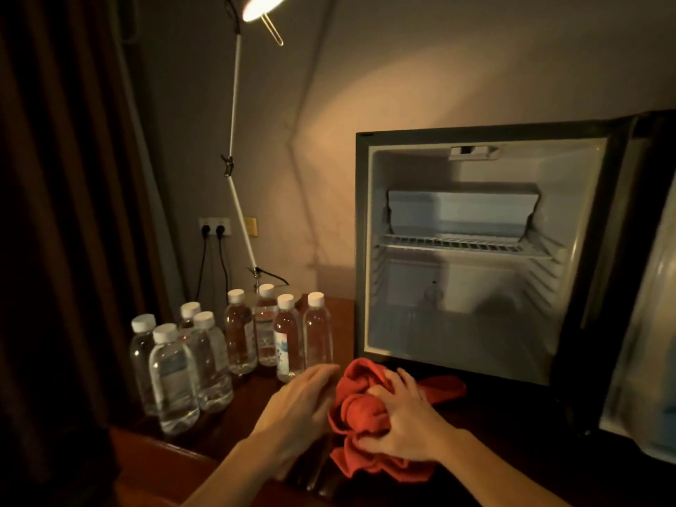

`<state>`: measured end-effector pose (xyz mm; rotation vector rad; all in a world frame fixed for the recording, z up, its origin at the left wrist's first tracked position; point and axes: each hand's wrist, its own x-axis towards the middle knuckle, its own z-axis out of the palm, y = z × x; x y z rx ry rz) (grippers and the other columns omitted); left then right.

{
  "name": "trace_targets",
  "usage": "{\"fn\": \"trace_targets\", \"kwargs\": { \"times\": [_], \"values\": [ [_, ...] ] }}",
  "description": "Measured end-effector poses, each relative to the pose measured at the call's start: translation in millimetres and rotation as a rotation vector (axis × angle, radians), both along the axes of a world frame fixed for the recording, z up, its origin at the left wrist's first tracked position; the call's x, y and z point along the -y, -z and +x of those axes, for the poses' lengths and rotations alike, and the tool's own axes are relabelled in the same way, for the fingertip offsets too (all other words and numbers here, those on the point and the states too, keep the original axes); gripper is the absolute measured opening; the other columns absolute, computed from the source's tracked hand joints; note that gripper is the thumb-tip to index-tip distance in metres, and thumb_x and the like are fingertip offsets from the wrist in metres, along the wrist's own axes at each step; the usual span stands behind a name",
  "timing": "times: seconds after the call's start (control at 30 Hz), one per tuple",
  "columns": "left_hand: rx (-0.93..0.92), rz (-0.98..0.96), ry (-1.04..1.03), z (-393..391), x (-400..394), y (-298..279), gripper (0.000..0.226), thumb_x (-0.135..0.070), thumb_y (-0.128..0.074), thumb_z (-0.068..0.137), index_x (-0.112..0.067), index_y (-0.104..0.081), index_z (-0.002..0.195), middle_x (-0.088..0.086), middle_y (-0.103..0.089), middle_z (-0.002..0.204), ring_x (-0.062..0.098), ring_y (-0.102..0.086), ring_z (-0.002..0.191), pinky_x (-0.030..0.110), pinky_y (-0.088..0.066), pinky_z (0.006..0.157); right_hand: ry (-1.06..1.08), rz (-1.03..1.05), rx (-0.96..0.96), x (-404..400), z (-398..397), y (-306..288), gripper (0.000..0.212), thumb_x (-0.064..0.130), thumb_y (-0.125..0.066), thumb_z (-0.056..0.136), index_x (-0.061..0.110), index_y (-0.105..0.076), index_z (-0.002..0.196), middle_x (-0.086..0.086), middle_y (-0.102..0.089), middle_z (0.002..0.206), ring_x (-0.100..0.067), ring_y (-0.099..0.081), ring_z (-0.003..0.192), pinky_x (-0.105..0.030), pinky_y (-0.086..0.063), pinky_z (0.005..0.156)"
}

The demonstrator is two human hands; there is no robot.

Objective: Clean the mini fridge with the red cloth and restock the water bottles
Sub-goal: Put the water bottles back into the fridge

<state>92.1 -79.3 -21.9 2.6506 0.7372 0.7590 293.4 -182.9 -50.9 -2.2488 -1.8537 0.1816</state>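
The black mini fridge (pixel 570 360) stands on a dark wooden table (pixel 153 448), its door (pixel 643 323) swung out to the right. Inside I see only a wire shelf (pixel 464 245). A bunched red cloth (pixel 360 408) lies in front of the fridge. My right hand (pixel 406 422) grips the cloth from the right, fingers curled into it. My left hand (pixel 296 404) is flat with straight fingers against the cloth's left side. Several clear water bottles (pixel 241 334) with white caps stand to the left of the fridge.
A white desk lamp (pixel 237 140), lit, rises behind the bottles. A wall socket (pixel 215 226) with two plugs sits behind it. Dark curtains (pixel 62 214) hang along the left.
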Motion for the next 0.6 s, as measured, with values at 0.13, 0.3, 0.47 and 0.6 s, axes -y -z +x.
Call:
{"fn": "trace_targets", "kwargs": {
  "times": [0.13, 0.3, 0.47, 0.6],
  "values": [
    [-0.071, 0.003, -0.004, -0.3, 3.2, 12.9, 0.043, -0.048, -0.038, 0.101, -0.036, -0.039, 0.142, -0.018, -0.044, 0.144, 0.005, -0.043, 0.130, 0.024, -0.039, 0.102, -0.018, 0.016, -0.218, 5.2, 7.3, 4.9, 0.111, 0.097, -0.049, 0.054, 0.038, -0.030, 0.146, 0.015, -0.004, 0.160, -0.015, -0.014, 0.147, -0.050, -0.022, 0.117],
    [-0.108, 0.009, -0.060, -12.5, 2.7, 24.1, 0.045, -0.050, -0.035, 0.101, -0.036, -0.038, 0.143, -0.018, -0.042, 0.145, 0.005, -0.042, 0.130, 0.025, -0.039, 0.102, -0.025, 0.178, -0.174, 1.2, 2.8, 25.6, 0.086, 0.092, -0.044, 0.066, 0.040, -0.044, 0.134, 0.010, -0.028, 0.154, -0.015, -0.029, 0.142, -0.037, -0.029, 0.115],
    [-0.102, 0.002, -0.142, -39.3, -4.3, 24.9, 0.042, -0.051, -0.035, 0.101, -0.036, -0.040, 0.140, -0.019, -0.044, 0.142, 0.004, -0.043, 0.128, 0.027, -0.040, 0.100, -0.125, 0.187, -0.205, -8.5, -27.4, 21.5, 0.071, 0.073, -0.056, 0.075, 0.040, -0.042, 0.136, 0.018, -0.030, 0.146, -0.009, -0.038, 0.133, -0.030, -0.035, 0.110],
    [-0.103, 0.033, -0.229, -64.4, -9.2, 23.8, 0.045, -0.050, -0.036, 0.100, -0.035, -0.038, 0.143, -0.017, -0.042, 0.145, 0.004, -0.041, 0.131, 0.025, -0.038, 0.102, -0.118, 0.130, -0.082, -23.5, -53.0, 9.6, 0.080, 0.082, -0.048, 0.073, 0.047, -0.028, 0.142, 0.014, -0.026, 0.150, -0.021, -0.038, 0.131, -0.038, -0.033, 0.108]
  ]
}}
